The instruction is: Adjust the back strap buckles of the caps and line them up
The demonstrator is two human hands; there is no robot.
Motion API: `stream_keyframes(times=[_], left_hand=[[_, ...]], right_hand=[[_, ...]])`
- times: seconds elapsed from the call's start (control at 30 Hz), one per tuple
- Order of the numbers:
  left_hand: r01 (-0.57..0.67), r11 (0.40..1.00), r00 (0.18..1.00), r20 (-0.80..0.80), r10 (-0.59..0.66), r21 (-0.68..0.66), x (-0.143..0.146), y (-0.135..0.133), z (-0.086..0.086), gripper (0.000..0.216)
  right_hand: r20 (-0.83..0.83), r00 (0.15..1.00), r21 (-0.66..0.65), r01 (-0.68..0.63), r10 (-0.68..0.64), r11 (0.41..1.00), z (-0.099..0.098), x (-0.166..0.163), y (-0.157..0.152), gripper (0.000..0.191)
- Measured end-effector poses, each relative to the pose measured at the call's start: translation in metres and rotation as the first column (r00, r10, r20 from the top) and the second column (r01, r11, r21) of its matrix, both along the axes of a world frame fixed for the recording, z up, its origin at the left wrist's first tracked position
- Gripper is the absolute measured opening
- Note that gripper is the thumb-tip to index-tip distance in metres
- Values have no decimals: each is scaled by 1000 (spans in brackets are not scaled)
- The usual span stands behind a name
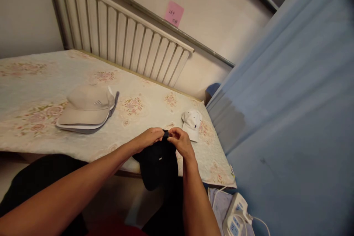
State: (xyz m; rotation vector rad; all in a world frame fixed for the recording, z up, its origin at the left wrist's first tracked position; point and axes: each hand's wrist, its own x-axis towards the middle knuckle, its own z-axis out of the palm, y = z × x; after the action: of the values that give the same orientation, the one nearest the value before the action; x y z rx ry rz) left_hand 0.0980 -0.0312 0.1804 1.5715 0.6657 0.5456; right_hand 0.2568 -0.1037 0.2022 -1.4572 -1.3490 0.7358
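Observation:
A black baseball cap [159, 164] with a small pale logo hangs at the front edge of the bed, its brim pointing down toward me. My left hand [151, 137] is closed on the left part of its back strap. From the other side, my right hand [179, 141] pinches the same strap between thumb and fingers. Just beyond my right hand lies a white cap [191, 123] with a small dark mark. Farther left, a beige cap [88, 103] sits on top of a small stack, with white and grey brims showing beneath it.
The caps rest on a bed with a floral cover [149, 96]. Behind it are a white slatted radiator [118, 33] and a pink note [174, 13] on the wall. A blue curtain [287, 118] hangs at the right. A white power strip [235, 215] with cables lies at the lower right.

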Motion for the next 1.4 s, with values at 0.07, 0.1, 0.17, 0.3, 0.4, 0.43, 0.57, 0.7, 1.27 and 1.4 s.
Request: stream_keyframes(times=[0.07,0.1,0.17,0.3,0.4,0.43,0.57,0.7,1.27,1.4], left_hand=[[2,1000,1000,-3,-2,1,0,0,-1,24],[5,1000,1000,-4,-5,-1,0,1,-1,24],[14,1000,1000,-4,-14,-10,0,1,-1,24],[34,999,999,20,-33,-38,0,1,0,23],[46,997,998,38,-43,-59,0,0,1,23],[49,997,998,45,-46,-63,0,0,1,23],[50,996,998,52,-46,-75,0,-1,0,23],[53,995,998,37,-50,-86,1,-1,1,22],[136,979,990,64,-127,-152,-1,-3,3,23],[133,977,988,97,-118,-169,-1,-3,2,23]], right_hand=[[10,1000,6,-1,1,1000,0,0,0,20],[16,1000,7,-2,2,1000,-1,1,0,20],[25,1000,8,-7,7,1000,-1,1,0,19],[22,1000,-4,-20,20,1000,-1,2,0,19],[43,999,-10,-25,26,1000,-1,2,1,19],[55,998,-8,-25,26,1000,-1,2,1,19],[85,996,0,-28,28,1000,-1,3,0,18],[103,994,-10,-41,42,999,2,2,-1,18],[339,939,-7,-62,61,998,16,2,-2,16],[336,941,-9,-53,53,999,17,1,-2,14]])
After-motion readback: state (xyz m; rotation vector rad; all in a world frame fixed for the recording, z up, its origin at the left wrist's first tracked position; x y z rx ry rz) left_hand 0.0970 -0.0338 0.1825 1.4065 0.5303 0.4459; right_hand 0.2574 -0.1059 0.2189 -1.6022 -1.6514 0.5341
